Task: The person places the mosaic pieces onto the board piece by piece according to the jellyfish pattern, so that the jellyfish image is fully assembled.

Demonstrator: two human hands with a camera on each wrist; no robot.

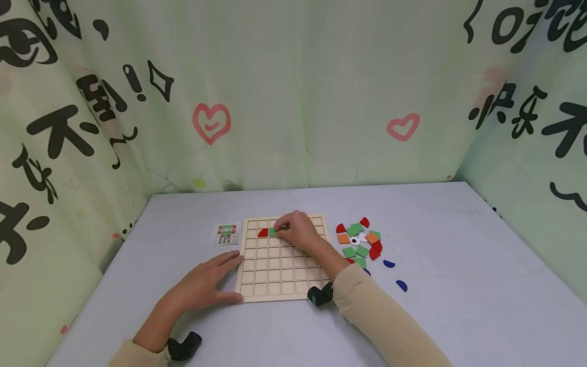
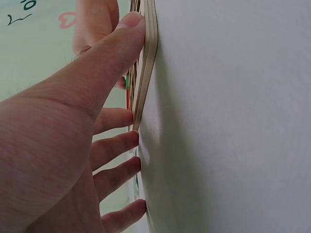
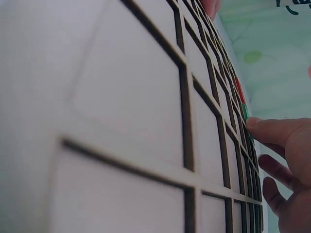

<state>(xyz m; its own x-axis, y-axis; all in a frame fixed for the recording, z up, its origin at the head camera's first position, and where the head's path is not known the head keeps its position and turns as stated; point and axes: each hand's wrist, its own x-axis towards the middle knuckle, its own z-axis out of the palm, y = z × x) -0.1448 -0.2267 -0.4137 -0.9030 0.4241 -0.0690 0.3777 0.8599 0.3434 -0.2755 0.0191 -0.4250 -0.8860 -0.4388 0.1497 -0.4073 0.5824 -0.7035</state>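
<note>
A wooden grid board (image 1: 261, 278) lies on the table, with a red quarter-circle piece (image 1: 263, 233) in an upper cell. Beside it is a green square piece (image 1: 272, 232). My right hand (image 1: 300, 232) reaches over the board, thumb and fingertips pinching at a green square; the fingers partly hide it. In the right wrist view the thumb (image 3: 272, 130) is on green at the grid. My left hand (image 1: 206, 283) spreads along the board's left side, its thumb (image 2: 131, 24) on the near corner and its fingertips by the edge.
A pattern card (image 1: 226, 233) showing a figure lies left of the board. Right of the board are loose green squares (image 1: 355, 229), orange squares (image 1: 343, 238), red quarter-circles (image 1: 376, 246), white round eye pieces (image 1: 354, 241) and blue half-circles (image 1: 401, 285). Curtains surround the table.
</note>
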